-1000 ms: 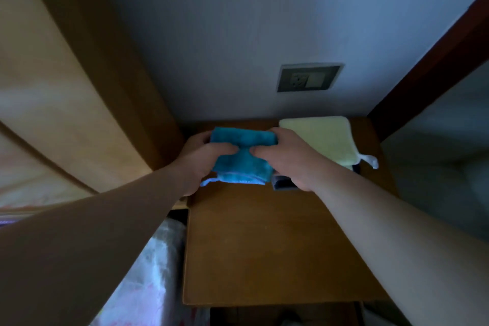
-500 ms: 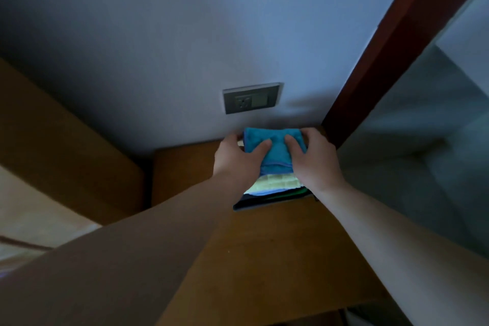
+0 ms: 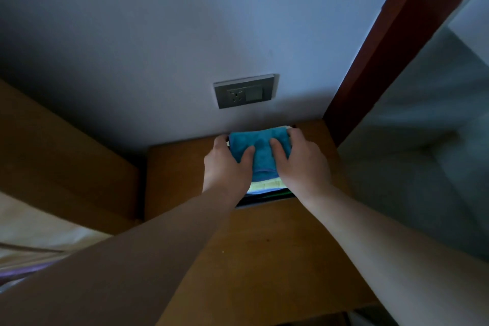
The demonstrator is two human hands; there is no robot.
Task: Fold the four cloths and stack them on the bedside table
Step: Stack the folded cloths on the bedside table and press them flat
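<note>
I am watching both hands gripping the folded blue cloth [image 3: 260, 145]: the left hand [image 3: 227, 167] at its nine o'clock edge, the right hand [image 3: 301, 164] at three o'clock, thumbs lying on top. The cloth is sitting over a yellow cloth [image 3: 264, 185] and what seem to be darker ones, at the bedside table's [image 3: 264, 246] twelve o'clock edge.

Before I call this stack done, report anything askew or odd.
Slightly uneven: the folded teal cloth sits back, so the pale yellow cloth and dark cloth beneath jut out in front.
</note>
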